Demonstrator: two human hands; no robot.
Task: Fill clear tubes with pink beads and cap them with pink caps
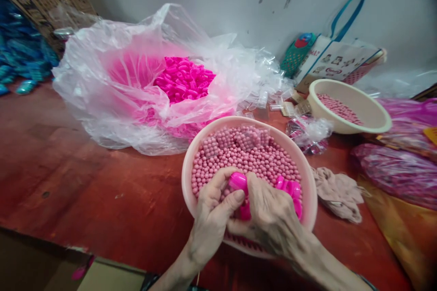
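Observation:
A glossy pink plastic piece (pixel 238 182) is pinched between the thumb and fingers of my left hand (pixel 213 213), over a pale pink basin (pixel 188 175). My right hand (pixel 273 211) is closed with bent fingers right beside it, its index finger against the piece; what those fingers hold is hidden. Dusty-pink round beads (pixel 235 159) fill the basin. Several clear squares packed with beads lie on top at the back. More pink plastic pieces (pixel 290 188) rest on the beads right of my right hand.
Behind the basin, a large clear bag (pixel 92 77) holds many pink pieces (pixel 187 79). Clear plastic boxes (pixel 264 93) are heaped beside it. A cream bowl (pixel 378 122) of beads, a crumpled cloth (pixel 339 191) and wrapped purple packages (pixel 396 168) stand on the right. Blue packets (pixel 23 54) lie far left.

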